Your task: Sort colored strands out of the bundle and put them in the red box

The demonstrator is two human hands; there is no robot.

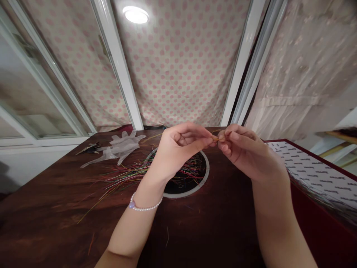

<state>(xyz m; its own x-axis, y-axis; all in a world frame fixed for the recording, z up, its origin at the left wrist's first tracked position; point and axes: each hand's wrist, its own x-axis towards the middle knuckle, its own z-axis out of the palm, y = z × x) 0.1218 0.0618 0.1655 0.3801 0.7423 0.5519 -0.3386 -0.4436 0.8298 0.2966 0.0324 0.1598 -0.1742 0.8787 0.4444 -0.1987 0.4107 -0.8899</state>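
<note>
My left hand and my right hand meet fingertip to fingertip above the dark wooden table. Both pinch a thin orange-yellow wire, small between the fingers. A fine strand of similar colour shows behind my left hand. Below and behind my left wrist, which wears a pearl bracelet, lies a round black dish with a pale rim. Many thin coloured wires lie across the dish and spread out to its left over the tabletop.
Clear plastic gloves and keys lie at the table's back left. A dark red box with a white printed lining stands at the right, with thin wires inside. Behind are curtained glass panels.
</note>
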